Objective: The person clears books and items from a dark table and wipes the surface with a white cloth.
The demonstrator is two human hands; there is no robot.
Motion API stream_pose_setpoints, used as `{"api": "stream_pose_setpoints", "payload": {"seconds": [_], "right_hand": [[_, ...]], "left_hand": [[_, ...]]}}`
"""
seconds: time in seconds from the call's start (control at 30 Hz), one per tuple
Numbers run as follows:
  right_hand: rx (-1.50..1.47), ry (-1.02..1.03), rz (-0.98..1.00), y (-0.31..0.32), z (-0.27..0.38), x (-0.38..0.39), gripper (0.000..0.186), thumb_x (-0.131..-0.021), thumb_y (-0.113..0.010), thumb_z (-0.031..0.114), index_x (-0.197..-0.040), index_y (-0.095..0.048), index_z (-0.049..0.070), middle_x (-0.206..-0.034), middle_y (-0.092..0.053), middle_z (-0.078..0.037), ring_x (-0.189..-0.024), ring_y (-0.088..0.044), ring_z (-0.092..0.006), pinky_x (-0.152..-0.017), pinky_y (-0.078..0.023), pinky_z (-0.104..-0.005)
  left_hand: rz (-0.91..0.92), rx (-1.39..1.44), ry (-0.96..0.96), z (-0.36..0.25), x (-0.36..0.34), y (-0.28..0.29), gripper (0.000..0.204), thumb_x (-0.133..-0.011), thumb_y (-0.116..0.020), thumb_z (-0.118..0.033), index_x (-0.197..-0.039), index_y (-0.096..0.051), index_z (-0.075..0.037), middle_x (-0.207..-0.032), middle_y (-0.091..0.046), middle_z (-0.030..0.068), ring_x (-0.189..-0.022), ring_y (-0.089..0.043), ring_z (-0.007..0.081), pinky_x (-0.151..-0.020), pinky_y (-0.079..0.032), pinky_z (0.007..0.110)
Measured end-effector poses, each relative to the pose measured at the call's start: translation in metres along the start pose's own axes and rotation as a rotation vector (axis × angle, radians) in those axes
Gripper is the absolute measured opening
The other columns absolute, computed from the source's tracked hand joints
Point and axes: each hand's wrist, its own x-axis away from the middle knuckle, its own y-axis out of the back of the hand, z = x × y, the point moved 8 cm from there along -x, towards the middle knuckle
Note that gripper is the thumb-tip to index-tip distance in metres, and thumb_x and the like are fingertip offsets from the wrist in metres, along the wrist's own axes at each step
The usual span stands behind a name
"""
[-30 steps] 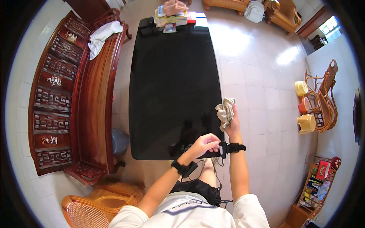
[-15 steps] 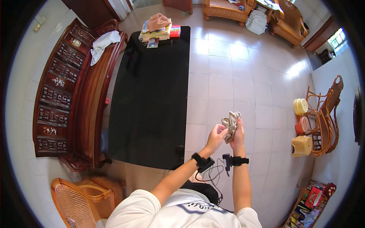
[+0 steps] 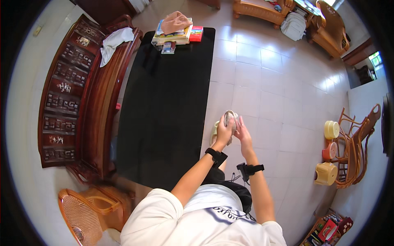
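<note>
— What have I got in the grip?

— A pale crumpled cloth (image 3: 230,118), bunched between both hands over the tiled floor (image 3: 262,82). My left hand (image 3: 223,131) is closed on its near side, my right hand (image 3: 243,133) pressed against the other.

— How will it handle?

— I'd judge it light, soft and floppy; better gathered by its bulk than by a loose corner.

— Around the grip?

— The black table (image 3: 164,110) lies just left; plastic stools (image 3: 328,151) stand well right.
</note>
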Motion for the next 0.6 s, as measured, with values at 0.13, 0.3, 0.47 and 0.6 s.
{"api": "stream_pose_setpoints", "payload": {"seconds": [0.13, 0.3, 0.47, 0.6], "right_hand": [[0.197, -0.155, -0.014, 0.014, 0.003, -0.077, 0.059, -0.091, -0.029, 0.045, -0.138, -0.014, 0.013, -0.130, -0.041, -0.010, -0.107, -0.050, -0.0209, -0.088, -0.037, -0.0324], [0.267, -0.264, -0.083, 0.042, -0.001, -0.135, 0.049, -0.092, -0.030, 0.041, -0.132, -0.030, 0.012, -0.113, -0.056, -0.009, -0.094, -0.057, -0.0182, -0.078, -0.041, -0.0298], [0.205, -0.393, -0.148, 0.074, -0.039, -0.149, 0.044, -0.093, -0.029, 0.036, -0.125, -0.039, 0.009, -0.103, -0.060, -0.010, -0.086, -0.058, -0.0157, -0.072, -0.042, -0.0253], [0.224, -0.451, -0.212, 0.103, -0.063, -0.144, 0.044, -0.093, -0.029, 0.037, -0.123, -0.041, 0.007, -0.099, -0.061, -0.008, -0.082, -0.060, -0.0145, -0.070, -0.045, -0.0240]], "left_hand": [[-0.166, -0.091, 0.127, 0.015, -0.079, 0.022, 0.052, -0.086, -0.051, -0.031, -0.122, -0.038, 0.004, -0.115, -0.049, 0.0153, -0.106, -0.047, 0.0209, -0.091, -0.036, 0.030], [-0.563, -0.654, -0.060, 0.020, -0.164, 0.138, 0.045, -0.083, -0.051, -0.033, -0.119, -0.046, -0.006, -0.096, -0.053, 0.0161, -0.090, -0.053, 0.0302, -0.079, -0.042, 0.038], [-0.724, -0.893, 0.003, 0.048, -0.196, 0.221, 0.041, -0.081, -0.053, -0.034, -0.112, -0.051, -0.009, -0.092, -0.050, 0.0131, -0.086, -0.050, 0.0313, -0.070, -0.043, 0.040], [-0.830, -1.497, 0.020, 0.069, -0.204, 0.148, 0.034, -0.072, -0.061, -0.030, -0.105, -0.055, -0.024, -0.085, -0.044, 0.0121, -0.076, -0.047, 0.0311, -0.058, -0.040, 0.041]]}}
